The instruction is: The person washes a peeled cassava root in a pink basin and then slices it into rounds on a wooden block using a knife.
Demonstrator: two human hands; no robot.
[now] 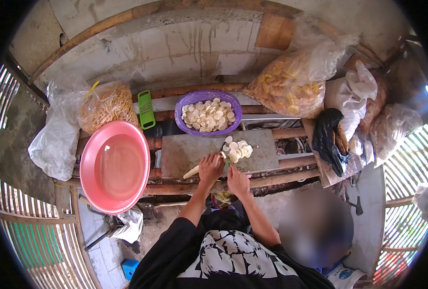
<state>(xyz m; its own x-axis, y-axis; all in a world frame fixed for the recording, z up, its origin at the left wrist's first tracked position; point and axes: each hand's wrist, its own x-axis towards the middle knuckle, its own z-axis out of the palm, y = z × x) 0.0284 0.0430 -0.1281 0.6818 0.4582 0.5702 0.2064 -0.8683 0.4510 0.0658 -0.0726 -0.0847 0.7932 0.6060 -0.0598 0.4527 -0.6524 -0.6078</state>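
My left hand [211, 167] is closed over a long, pale peeled root [191, 172], whose thin end pokes out to the left of the palm. A cut face of the root shows by the fingertips. Close beside it, my right hand [238, 182] grips a knife [227, 165] by its green handle; the blade is mostly hidden. Round pale slices [238, 150] lie in a loose pile just beyond both hands. All this is on a flat grey board [185, 150]. Behind the board stands a purple basin [179, 115] heaped with similar slices.
A large pink basin [144, 168] stands on the left. Behind it are a bag of fried sticks [109, 107] and a green slicer [146, 110]. A big bag of yellow chips [291, 84] and a black plastic bag [328, 139] sit on the right. Wooden poles [291, 179] support the board.
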